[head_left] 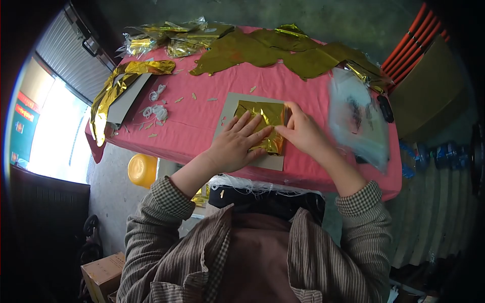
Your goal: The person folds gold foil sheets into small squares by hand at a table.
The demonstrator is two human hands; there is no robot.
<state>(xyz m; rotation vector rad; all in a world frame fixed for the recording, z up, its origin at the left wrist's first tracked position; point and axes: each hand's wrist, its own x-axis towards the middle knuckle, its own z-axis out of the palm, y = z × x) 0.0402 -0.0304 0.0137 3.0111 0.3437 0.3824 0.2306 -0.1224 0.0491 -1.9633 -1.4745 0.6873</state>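
A folded gold foil sheet (270, 112) lies on a grey cardboard piece (272, 161) near the front edge of the table, with small cut-outs at the card's left side. My left hand (236, 142) rests flat over the left part of the foil, its fingers stretched out and spread. At the foil's right edge, my right hand (305, 132) is closed, with the thumb and forefinger on the edge. The rest of its fingers curl partly out of sight.
A pink cloth (194, 126) covers the table. Gold foil sheets (242, 50) lie along the back, packed foil (184, 40) at back left. White string bundles (157, 112) and a foil-draped board (129, 96) sit left; clear plastic bags (358, 116) and a black object (385, 108) right.
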